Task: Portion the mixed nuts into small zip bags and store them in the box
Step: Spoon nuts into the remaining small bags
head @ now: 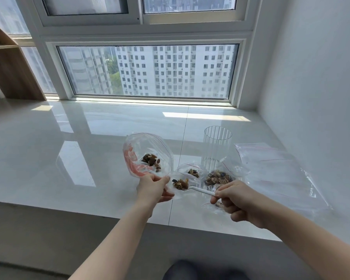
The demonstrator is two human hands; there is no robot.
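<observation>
My left hand grips the lower edge of an open clear zip bag, held up above the sill with a few mixed nuts inside and a pinkish patch on its left side. My right hand pinches the handle of a white plastic spoon. The spoon's bowl, heaped with nuts, sits just right of my left thumb. A larger bag of mixed nuts lies open behind the spoon. Between the two bags, a small bag with a few nuts rests on the sill.
A tall ribbed clear cup stands behind the nut bag. A pile of empty zip bags lies at the right near the white wall. The glossy white sill runs left to a wooden shelf; its front edge is near my wrists.
</observation>
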